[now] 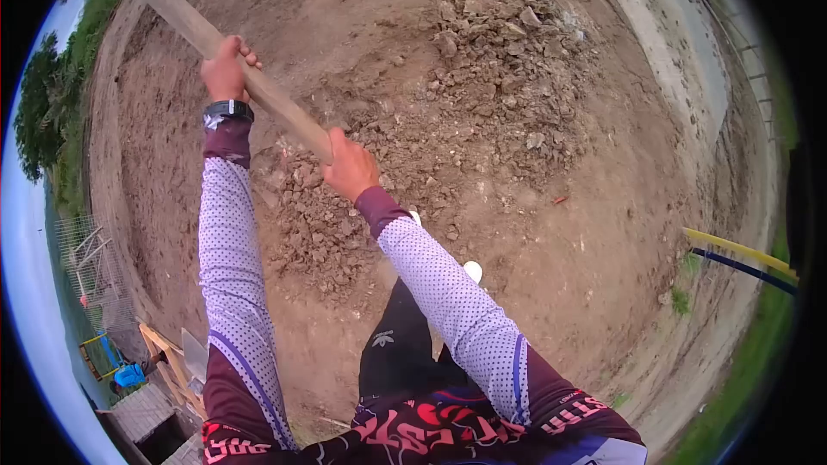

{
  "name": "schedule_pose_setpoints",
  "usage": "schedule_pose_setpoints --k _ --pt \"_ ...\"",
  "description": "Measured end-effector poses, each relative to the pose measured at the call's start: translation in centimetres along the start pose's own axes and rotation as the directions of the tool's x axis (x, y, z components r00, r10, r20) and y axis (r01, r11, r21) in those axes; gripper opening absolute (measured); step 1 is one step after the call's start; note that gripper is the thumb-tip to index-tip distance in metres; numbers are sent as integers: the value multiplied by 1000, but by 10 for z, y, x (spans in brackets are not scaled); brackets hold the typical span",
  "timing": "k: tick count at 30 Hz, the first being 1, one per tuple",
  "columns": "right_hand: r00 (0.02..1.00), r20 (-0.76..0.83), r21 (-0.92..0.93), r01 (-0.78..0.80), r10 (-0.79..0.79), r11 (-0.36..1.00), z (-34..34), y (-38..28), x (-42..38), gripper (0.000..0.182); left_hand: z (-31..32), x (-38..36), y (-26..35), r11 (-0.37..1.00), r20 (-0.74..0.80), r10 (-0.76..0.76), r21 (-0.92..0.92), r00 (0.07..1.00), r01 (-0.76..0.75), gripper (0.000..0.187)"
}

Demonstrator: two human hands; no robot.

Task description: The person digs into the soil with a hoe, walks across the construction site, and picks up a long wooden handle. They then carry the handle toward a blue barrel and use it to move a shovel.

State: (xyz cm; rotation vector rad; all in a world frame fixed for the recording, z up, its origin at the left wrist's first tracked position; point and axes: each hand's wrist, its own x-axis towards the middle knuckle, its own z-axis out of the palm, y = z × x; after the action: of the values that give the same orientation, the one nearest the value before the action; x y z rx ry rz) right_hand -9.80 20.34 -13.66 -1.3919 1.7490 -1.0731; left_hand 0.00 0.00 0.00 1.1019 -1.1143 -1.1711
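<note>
A long wooden handle [185, 21] runs from the upper left corner down toward the middle of the head view. My left hand [226, 69] grips it partway up, with a dark watch on the wrist. My right hand [349, 168] is closed around the handle's lower end. The tool's head is out of sight beyond the upper left. Below my hands lies a patch of broken soil clods [319, 224], and a bigger heap of clods [504, 52] spreads up to the right. My dark trouser leg [396, 344] and a white shoe tip [472, 271] show beneath my right arm.
Bare brown dirt [594, 258] surrounds the clods. A concrete strip [663, 43] and a fence run along the right. Yellow and blue bars [741, 254] lie at the right edge. A wooden frame [168, 362], wire fencing and a blue container [129, 375] stand lower left.
</note>
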Motion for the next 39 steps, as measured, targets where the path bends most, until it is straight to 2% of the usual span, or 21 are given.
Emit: schedule_pose_setpoints --k 1,2,3,4,5,6,8,11,13,15,17,19,21,22,25,28,29,31,34,37,39 --pt "997 -39 0 -60 60 998 13 38 -33 39 9 -21 -56 996 -30 -72 58 997 74 17" --pt "974 0 -48 -227 227 973 15 65 -78 38 17 -55 -111 959 -60 -260 98 964 265 15" --pt "928 34 -105 -366 371 925 -4 137 -99 39 54 -78 -232 917 -12 -394 58 919 394 14" --pt "804 97 -128 -574 587 808 0 149 -160 44 48 -138 -284 798 48 -596 143 801 585 14" --pt "720 87 -166 -671 688 723 9 151 -229 44 26 -207 -356 636 88 -767 240 636 733 14" --pt "660 106 -126 -733 744 669 10 151 -282 44 24 -272 -376 496 38 -862 264 505 827 16" --pt "508 133 -306 -796 851 522 -31 162 -333 44 24 -355 -404 437 -31 -891 201 452 876 18" --pt "469 174 -319 -805 866 500 -81 141 -408 44 25 -432 -350 222 -26 -972 205 232 953 19" --pt "412 168 -427 -788 895 443 -80 121 -431 50 10 -452 -343 80 -25 -996 18 81 997 19" --pt "462 126 -441 -767 878 467 -77 121 -430 52 7 -448 -332 31 -46 -998 23 32 999 16" --pt "578 97 -399 -723 810 564 -80 113 -414 55 12 -421 -313 62 -31 -997 60 64 996 12" --pt "751 53 -333 -608 658 721 -78 136 -383 53 30 -373 -286 303 23 -952 -96 306 948 12" --pt "877 -9 -274 -464 480 842 -68 163 -326 49 51 -309 -245 485 98 -867 -65 489 872 14" --pt "870 -11 -236 -482 494 844 -54 180 -293 45 59 -274 -231 564 130 -808 -111 574 818 16" --pt "941 -37 -55 -337 336 940 -45 163 -139 46 97 -150 -146 852 164 -505 -65 848 520 14" --pt "988 -105 14 -114 115 993 -66 100 -7 45 130 -39 -65 995 224 -103 15 969 103 16" --pt "989 -109 51 -94 99 994 -79 76 22 42 140 -6 -46 1000 239 8 26 971 -15 17" --pt "990 -118 96 -66 77 993 -95 58 59 39 156 37 -31 996 235 67 42 970 -78 15" --pt "989 -121 131 -73 89 989 -104 79 55 38 178 41 -71 994 192 -25 107 981 4 14" --pt "925 -34 28 -379 380 925 -97 155 -41 38 186 -46 -206 932 92 -319 210 943 295 14" --pt "773 72 -87 -625 631 776 -92 189 -154 46 163 -159 -322 791 113 -603 217 790 573 14"
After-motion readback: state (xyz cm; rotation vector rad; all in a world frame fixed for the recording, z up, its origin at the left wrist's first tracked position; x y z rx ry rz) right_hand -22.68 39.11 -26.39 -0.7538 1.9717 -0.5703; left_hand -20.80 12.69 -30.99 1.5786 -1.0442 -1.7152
